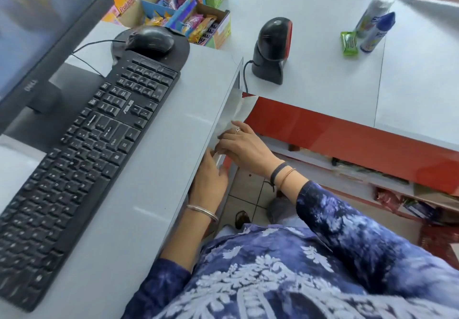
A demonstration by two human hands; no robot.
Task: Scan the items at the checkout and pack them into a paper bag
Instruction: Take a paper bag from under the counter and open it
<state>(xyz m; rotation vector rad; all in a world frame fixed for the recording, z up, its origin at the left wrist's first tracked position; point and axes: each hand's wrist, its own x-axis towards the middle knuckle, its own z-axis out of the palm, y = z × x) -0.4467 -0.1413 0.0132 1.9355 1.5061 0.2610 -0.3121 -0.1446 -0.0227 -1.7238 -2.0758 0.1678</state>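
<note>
I saw both hands at the desk (159,159) edge: left hand (210,178) under it, grip unclear; right hand (244,148) just beyond, fingers pinching a white bag (232,117). Scanner (272,50) stood past the desk corner. Farther right of it: green packet (349,43), two bottles (376,24).
</note>
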